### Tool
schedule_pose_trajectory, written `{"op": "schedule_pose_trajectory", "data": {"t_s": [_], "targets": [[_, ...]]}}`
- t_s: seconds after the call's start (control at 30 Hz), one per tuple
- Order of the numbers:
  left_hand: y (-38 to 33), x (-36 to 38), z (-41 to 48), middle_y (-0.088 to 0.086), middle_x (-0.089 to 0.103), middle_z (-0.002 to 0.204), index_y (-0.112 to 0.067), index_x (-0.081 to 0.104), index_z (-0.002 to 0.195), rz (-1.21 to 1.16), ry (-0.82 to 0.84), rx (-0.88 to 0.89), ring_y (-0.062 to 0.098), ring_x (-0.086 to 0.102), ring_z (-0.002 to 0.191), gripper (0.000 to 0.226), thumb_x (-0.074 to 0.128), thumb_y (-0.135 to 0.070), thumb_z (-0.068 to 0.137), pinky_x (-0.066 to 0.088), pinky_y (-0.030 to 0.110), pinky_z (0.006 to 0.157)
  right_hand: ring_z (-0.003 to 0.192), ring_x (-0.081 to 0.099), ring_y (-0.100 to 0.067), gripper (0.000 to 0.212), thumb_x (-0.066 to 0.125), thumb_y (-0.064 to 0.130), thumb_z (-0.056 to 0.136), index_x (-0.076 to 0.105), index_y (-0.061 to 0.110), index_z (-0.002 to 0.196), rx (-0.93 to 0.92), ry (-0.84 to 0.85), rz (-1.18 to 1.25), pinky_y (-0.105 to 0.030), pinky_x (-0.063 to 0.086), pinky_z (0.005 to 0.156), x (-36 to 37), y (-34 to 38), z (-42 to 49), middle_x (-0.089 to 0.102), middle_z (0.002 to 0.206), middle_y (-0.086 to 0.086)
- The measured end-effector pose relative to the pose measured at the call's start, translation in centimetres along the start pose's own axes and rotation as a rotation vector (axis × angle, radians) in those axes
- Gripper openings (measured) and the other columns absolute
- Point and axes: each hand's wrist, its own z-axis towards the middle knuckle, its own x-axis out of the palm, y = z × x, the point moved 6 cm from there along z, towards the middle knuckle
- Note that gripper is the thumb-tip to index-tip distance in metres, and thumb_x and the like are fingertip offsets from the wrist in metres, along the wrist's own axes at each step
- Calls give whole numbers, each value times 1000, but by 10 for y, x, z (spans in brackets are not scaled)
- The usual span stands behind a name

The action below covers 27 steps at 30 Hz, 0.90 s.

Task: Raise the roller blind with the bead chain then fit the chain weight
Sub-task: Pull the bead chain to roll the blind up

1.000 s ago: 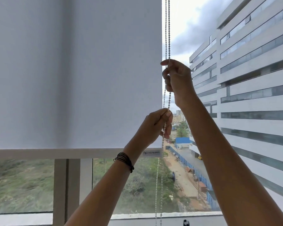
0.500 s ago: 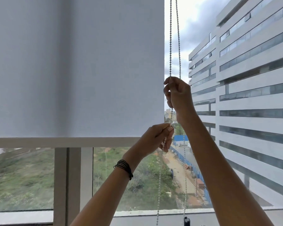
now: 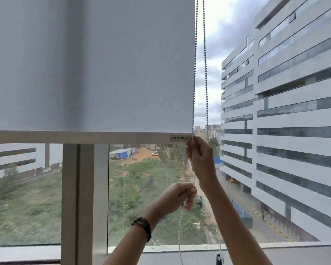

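2 hands, left hand and right hand, pinch bead chain

On the bottom rail of my blind, at its right end, a small label reads "asianpain", its last letters hidden by my thumb.

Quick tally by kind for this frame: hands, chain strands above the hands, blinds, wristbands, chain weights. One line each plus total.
Bare hands: 2, left hand and right hand, both gripping the chain
Strands of the white bead chain above the hands: 2
Grey fabric roller blind: 1
Black corded wristband: 1
Dark chain weight at the bottom edge: 1
Total: 7
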Motion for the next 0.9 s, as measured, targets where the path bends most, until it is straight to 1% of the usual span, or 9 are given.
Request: {"op": "schedule_pose_trajectory", "data": {"t_s": [0.17, 0.27, 0.4, 0.47, 0.57, 0.63, 0.7, 0.83, 0.9], "targets": [[15, 11, -16, 1, 55, 56, -9, 46, 67, 59, 24, -11, 9, 50, 52, 36, 36, -16, 101, 42, 15, 58, 45, 40, -1, 31, 38, 1, 97, 52, 15, 73, 30, -14, -36, -11, 33, 46, -6, -18, -27, 46, 56, 1], [14, 13, -22, 8, 59, 60, -6, 47, 68, 48, 43, -10, 13, 52, 55, 36, 36, -16, 101, 45, 23, 61, 46, 40, -2, 28, 38, 3, 97, 52, 13, 75, 28, -17, -43, -11, 33, 46, -11, -18, -35, 45, 57, 1], [6, 7, -23, 3, 57, 59, -13, 50, 72, 31, 36, 12, 16, 53, 55, 31, 36, -12, 100, 45, 22, 59, 46, 40, -2, 30, 38, 4, 97, 52, 16, 73, 9, -9, -70, -11, 33, 47, -17, -9, -37, 45, 56, 3], [2, -1, -22, -2, 58, 60, -20, 52, 79, -42, -17, -12, 13, 55, 56, 27, 36, -14, 100, 47, 20, 58, 46, 40, -2, 29, 38, 5, 97, 51, 17, 74, 8, 5, -76, -11, 33, 47, -20, -6, -38, 45, 56, 2], [-11, -18, -14, -4, 62, 70, -22, 55, 88, -212, -172, -15, 5, 62, 64, 25, 34, -21, 100, 54, 24, 64, 46, 40, -1, 27, 38, 5, 97, 52, 14, 75, 20, 35, -37, -10, 34, 46, -25, 0, -40, 45, 56, 0], [-28, -35, -5, 0, 64, 77, -17, 56, 92, -287, -326, 39, 4, 64, 72, 24, 33, -19, 100, 56, 27, 71, 42, 39, 0, 28, 38, 5, 97, 51, 13, 73, 29, 53, -6, -8, 31, 43, -23, 5, -41, 45, 54, 1], [-51, -52, 4, 4, 64, 84, -9, 56, 101, -393, -450, 92, 4, 65, 79, 26, 32, -16, 101, 56, 24, 75, 38, 35, 0, 32, 37, 3, 97, 50, 13, 70, 25, 81, 34, -7, 28, 41, -17, 12, -43, 44, 49, 8], [-102, -78, 28, 4, 66, 94, -2, 51, 119, -521, -501, 187, 2, 67, 82, 32, 29, -16, 102, 55, 18, 79, 34, 35, 0, 33, 35, 1, 97, 49, 12, 70, 39, 131, 67, -7, 26, 39, 1, 24, -49, 44, 43, 10], [-123, -90, 38, 5, 65, 91, 1, 44, 126, -532, -516, 250, 2, 67, 70, 30, 30, -11, 101, 57, 20, 75, 35, 35, 1, 33, 35, 2, 98, 48, 11, 69, 38, 151, 92, -7, 26, 39, 9, 32, -53, 42, 47, 11]]}}
